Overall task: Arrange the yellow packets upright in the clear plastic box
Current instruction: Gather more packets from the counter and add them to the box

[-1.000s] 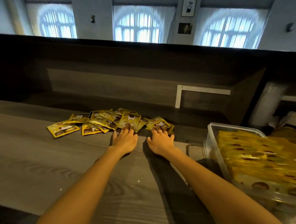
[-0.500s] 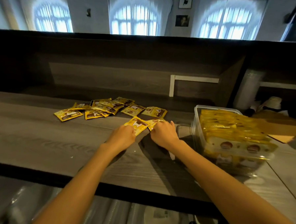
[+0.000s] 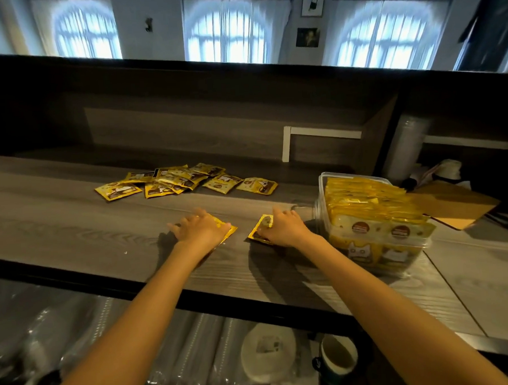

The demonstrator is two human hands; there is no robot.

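Several yellow packets (image 3: pixel 184 179) lie scattered flat on the far part of the wooden counter. My left hand (image 3: pixel 200 229) lies flat on one yellow packet (image 3: pixel 229 229) near the counter's middle, fingers spread. My right hand (image 3: pixel 284 227) presses on another packet (image 3: pixel 262 225) just to the right, fingers bent over its edge. The clear plastic box (image 3: pixel 323 188) stands at the right, packed with upright yellow packets (image 3: pixel 371 206).
A brown cardboard piece (image 3: pixel 453 204) lies to the right of the box. Behind the counter (image 3: pixel 71 219) rises a dark wooden wall with a white bracket (image 3: pixel 287 143). Below the counter's front edge are plastic-wrapped cup stacks (image 3: pixel 193 345), a white lid (image 3: pixel 267 350) and a dark mug (image 3: pixel 338 355).
Both hands have dragged one packet each from the pile toward me across the counter. The hands then moved apart, each keeping its own packet.
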